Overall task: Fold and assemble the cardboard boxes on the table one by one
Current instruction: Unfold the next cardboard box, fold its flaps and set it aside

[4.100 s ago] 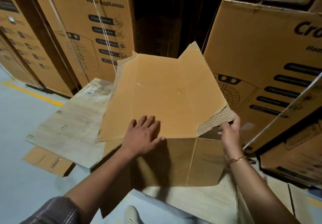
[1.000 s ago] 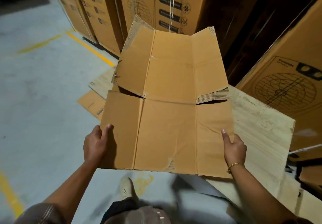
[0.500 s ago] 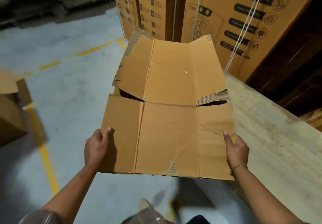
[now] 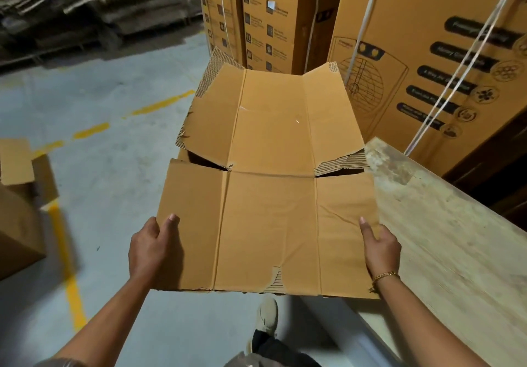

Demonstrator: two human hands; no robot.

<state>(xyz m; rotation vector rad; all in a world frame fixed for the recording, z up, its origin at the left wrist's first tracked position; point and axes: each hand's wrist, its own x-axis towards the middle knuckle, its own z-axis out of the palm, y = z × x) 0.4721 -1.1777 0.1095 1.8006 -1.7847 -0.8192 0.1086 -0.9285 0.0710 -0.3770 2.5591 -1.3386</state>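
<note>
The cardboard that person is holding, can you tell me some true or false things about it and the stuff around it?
1. The left hand and the right hand each hold a side edge of the cardboard. True.
2. The cardboard is folded up into a closed box. False: it is spread out flat, with its flaps open.
3. There is a gold bracelet on the right wrist. True.
4. The painted lines on the floor are red. False: the painted lines are yellow.
5. Tall printed boxes stand behind the cardboard. True.
</note>
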